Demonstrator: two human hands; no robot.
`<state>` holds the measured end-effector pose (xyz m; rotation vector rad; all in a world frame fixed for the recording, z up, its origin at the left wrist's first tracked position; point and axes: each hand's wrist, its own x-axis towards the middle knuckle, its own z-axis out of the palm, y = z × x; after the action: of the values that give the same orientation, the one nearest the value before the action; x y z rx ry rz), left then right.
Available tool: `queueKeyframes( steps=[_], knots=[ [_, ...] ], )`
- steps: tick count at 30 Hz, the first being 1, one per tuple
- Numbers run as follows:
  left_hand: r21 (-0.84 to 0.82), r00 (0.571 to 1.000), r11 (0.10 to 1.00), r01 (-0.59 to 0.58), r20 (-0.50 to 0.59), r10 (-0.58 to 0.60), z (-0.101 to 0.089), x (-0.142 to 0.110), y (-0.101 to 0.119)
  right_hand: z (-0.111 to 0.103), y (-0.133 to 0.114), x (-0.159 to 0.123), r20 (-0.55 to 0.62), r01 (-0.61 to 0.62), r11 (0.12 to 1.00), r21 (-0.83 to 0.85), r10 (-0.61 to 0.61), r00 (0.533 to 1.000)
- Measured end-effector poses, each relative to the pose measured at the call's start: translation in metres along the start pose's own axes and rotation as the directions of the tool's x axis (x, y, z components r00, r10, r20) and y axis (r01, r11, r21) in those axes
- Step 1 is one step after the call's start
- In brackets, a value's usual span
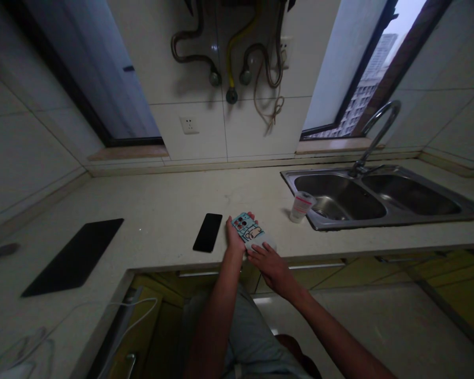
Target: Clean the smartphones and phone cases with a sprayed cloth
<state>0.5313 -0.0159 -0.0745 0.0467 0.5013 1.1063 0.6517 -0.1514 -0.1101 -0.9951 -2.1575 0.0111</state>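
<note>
Two bare hands meet over the front edge of a pale countertop (166, 197), left of a double-bowl steel sink (387, 202). The left hand (236, 237) grasps a phone in a patterned case (248, 227), its thumb along one side and fingertips curled around the other. The case shows its back: light blue around the camera lenses, with a cartoon figure below. The right hand (272, 267), nearer the sink, has its fingers loosely spread, resting on the phone's lower end rather than clenched.

Between the patterned phone and the sink, a clear plastic cup (300, 207) with a pink band leans at the sink's near left corner. Farther left of the sink than both hands, a black phone (207, 232) lies flat, and farther still is a dark, flat board (76, 256). A curved faucet (380, 131) rises behind the sink's bowls.
</note>
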Motion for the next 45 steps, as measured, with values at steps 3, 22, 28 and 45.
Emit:
queueKeyframes(
  steps=[3,22,28,45],
  knots=[
    [-0.007,1.0,1.0,0.006,0.018,-0.006,0.0,-0.001,0.0,-0.008,0.016,-0.012,-0.044,-0.054,0.998,0.009,0.055,0.998],
    [-0.002,0.984,0.984,-0.18,-0.008,0.18,0.003,-0.003,0.003,0.005,0.026,0.057,-0.199,-0.547,0.629,0.553,0.737,0.646],
    [-0.049,0.972,0.972,-0.229,-0.06,0.226,0.008,-0.01,0.003,0.026,0.005,0.032,-0.209,-0.576,0.458,0.677,0.87,0.446],
    [0.01,0.967,0.971,-0.239,-0.086,0.239,0.007,-0.004,-0.002,0.033,-0.076,0.01,0.041,-0.472,0.203,0.858,0.889,0.456]
  ],
)
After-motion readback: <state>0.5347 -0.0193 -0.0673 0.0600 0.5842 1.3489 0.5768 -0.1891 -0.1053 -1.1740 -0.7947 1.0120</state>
